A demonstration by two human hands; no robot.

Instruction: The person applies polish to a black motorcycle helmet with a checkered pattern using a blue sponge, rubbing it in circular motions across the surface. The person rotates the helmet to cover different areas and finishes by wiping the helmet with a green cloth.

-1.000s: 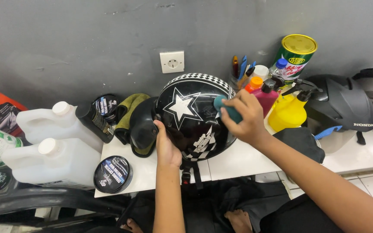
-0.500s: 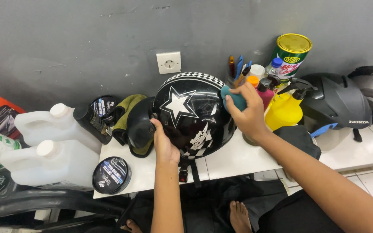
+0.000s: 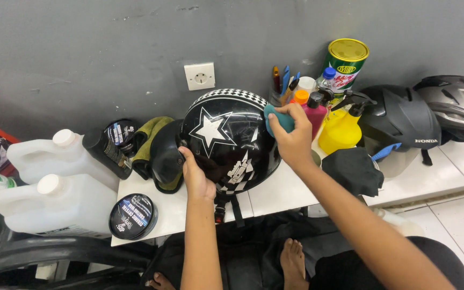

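A glossy black helmet (image 3: 232, 137) with a white star and a checkered band stands on a small white table (image 3: 275, 196). My left hand (image 3: 195, 176) grips its lower front edge and steadies it. My right hand (image 3: 292, 140) presses a teal sponge pad (image 3: 278, 119) against the helmet's upper right side. The chin strap (image 3: 226, 204) hangs over the table's front edge.
Two white jugs (image 3: 55, 182) and a round black tin (image 3: 131, 216) sit left. Spray bottles (image 3: 339, 126), pens, and a yellow-green can (image 3: 345, 64) stand behind. A black cloth (image 3: 353, 171) and two more helmets (image 3: 404, 121) lie right. A wall socket (image 3: 200, 75) is above. Bare feet show below.
My right hand has slid the sponge along the helmet's upper right side, slightly up and rightward. My left hand keeps the same grip on the helmet's lower edge.
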